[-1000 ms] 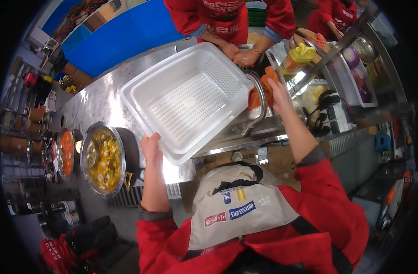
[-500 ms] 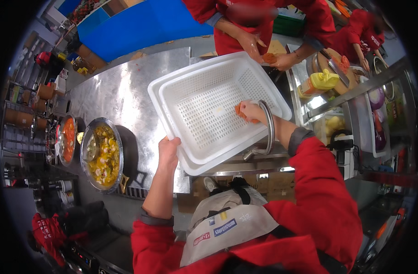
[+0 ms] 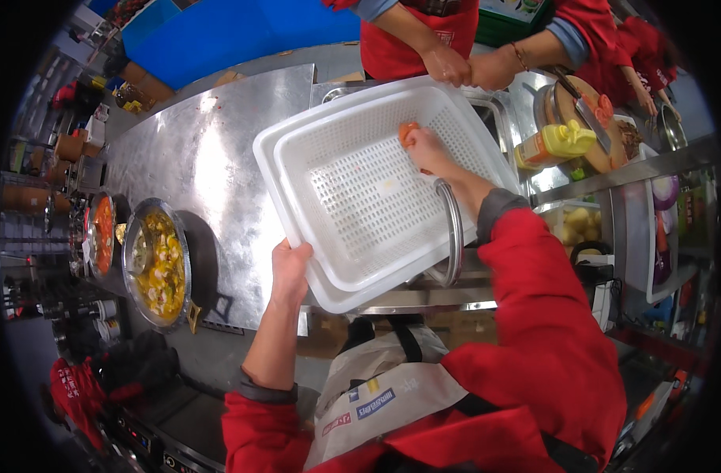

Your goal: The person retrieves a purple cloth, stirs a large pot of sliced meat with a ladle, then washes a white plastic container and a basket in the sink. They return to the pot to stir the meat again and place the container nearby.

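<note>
My left hand (image 3: pixel 289 270) grips the near rim of a white perforated basket (image 3: pixel 360 213) that sits nested in a white plastic tub (image 3: pixel 317 280), both tilted over the steel counter. My right hand (image 3: pixel 426 148) is inside the basket near its far side, closed on an orange piece of food (image 3: pixel 408 131). A small pale scrap (image 3: pixel 388 187) lies on the basket's floor. A round steel pot rim (image 3: pixel 453 236) shows under the tub's right end.
A steel bowl of yellow food (image 3: pixel 159 264) and a pan of red-orange food (image 3: pixel 102 234) stand at the left. Another person's hands (image 3: pixel 471 67) work across the counter. A yellow squeeze bottle (image 3: pixel 553 143) and a cutting board with a knife (image 3: pixel 585 110) are at the right.
The basket and tub have tipped so their inside faces me. My right hand moved from the tub's right edge into the basket, carrying the orange piece. The left hand keeps its hold.
</note>
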